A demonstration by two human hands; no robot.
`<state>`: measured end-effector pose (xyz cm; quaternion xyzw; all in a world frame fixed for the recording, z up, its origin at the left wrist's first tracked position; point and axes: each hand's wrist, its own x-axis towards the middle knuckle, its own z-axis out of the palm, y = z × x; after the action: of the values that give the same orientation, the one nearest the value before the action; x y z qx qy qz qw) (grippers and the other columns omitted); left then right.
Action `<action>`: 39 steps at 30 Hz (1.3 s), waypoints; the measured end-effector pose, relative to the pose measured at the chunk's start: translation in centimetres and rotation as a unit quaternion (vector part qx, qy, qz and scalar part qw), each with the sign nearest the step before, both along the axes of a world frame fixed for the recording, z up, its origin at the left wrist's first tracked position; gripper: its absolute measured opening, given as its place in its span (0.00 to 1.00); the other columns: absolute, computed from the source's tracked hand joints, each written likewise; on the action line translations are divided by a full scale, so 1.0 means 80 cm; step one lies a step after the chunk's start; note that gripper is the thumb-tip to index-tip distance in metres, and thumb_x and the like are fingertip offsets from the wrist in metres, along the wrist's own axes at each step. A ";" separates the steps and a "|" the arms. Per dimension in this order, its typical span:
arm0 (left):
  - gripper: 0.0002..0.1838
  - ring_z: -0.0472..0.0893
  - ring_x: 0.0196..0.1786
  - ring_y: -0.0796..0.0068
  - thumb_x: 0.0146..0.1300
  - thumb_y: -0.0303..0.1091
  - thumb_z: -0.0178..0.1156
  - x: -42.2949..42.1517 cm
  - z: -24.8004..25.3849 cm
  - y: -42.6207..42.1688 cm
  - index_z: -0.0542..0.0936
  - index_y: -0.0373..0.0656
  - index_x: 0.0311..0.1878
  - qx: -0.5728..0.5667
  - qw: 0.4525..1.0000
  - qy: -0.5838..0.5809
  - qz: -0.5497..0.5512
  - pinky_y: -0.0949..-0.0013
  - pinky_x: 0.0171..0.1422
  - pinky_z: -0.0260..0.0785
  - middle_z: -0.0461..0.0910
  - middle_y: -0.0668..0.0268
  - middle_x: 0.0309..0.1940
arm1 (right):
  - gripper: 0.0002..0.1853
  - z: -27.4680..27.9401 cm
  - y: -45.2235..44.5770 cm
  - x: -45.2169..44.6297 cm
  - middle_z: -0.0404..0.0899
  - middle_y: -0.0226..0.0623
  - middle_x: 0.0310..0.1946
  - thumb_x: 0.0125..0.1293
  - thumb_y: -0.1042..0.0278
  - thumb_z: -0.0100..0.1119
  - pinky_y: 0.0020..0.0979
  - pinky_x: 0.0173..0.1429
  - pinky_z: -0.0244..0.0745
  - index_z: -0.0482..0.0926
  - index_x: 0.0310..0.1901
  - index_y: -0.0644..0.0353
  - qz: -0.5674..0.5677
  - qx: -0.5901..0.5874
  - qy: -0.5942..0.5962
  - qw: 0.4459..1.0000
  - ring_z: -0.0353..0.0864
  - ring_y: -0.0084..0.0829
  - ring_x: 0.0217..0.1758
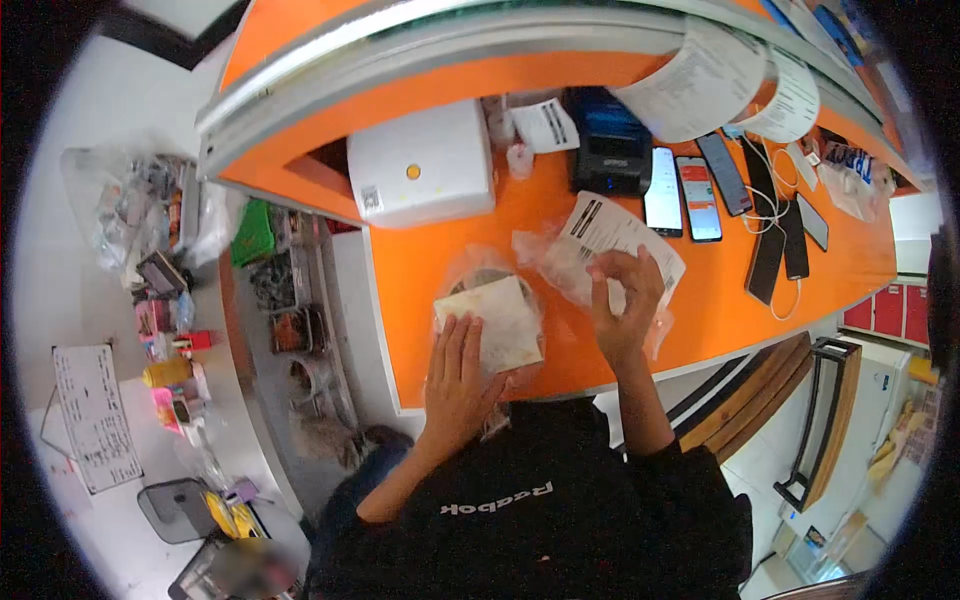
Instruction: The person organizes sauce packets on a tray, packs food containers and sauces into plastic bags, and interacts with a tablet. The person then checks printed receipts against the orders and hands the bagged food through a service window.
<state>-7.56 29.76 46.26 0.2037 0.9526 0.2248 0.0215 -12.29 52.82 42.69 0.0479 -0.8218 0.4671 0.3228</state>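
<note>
Near the front edge of the orange counter (410, 350), a pale square sheet (500, 318) lies on a round item in clear plastic wrap (480, 268). My left hand (460, 375) rests on the sheet's left part, fingers stretched out. To the right, my right hand (628, 300) is raised over a clear plastic bag (560, 268) and a printed paper label (610, 228). Its thumb and index finger come close together in a pinch; whether anything thin is between them is too small to tell.
A white box-shaped device (425, 165) and a black printer (608, 150) stand at the back. Several phones (700, 200) and white cables (770, 195) lie to the right. Paper strips (700, 85) hang from the shelf above.
</note>
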 end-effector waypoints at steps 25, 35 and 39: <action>0.26 0.71 0.51 0.68 0.58 0.35 0.55 0.036 -0.041 0.030 0.72 0.51 0.63 -0.022 0.987 0.088 0.130 0.68 0.53 0.64 0.72 0.63 0.60 | 0.46 -0.026 -0.053 -0.032 0.69 0.49 0.53 0.55 0.83 0.61 0.32 0.53 0.77 0.38 0.67 0.58 0.211 0.159 -0.124 0.956 0.71 0.37 0.57; 0.18 0.76 0.45 0.61 0.47 0.25 0.65 0.027 -0.032 -0.007 0.76 0.39 0.44 0.220 0.955 -0.001 0.199 0.64 0.49 0.69 0.76 0.60 0.43 | 0.25 -0.042 -0.068 -0.043 0.78 0.34 0.48 0.50 0.64 0.67 0.43 0.69 0.52 0.74 0.50 0.60 0.181 0.077 -0.083 0.977 0.74 0.36 0.54; 0.13 0.80 0.40 0.64 0.55 0.24 0.63 -0.002 -0.029 -0.040 0.75 0.35 0.44 0.321 0.911 -0.113 0.232 0.68 0.46 0.71 0.78 0.58 0.36 | 0.30 -0.036 -0.068 -0.039 0.74 0.36 0.52 0.49 0.61 0.68 0.45 0.69 0.52 0.71 0.54 0.61 0.194 0.102 -0.106 0.970 0.67 0.38 0.61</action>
<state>-7.76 26.56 43.97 -0.0543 0.8406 0.5388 0.0092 -15.38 47.36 39.81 0.1896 -0.8695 0.4372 0.1302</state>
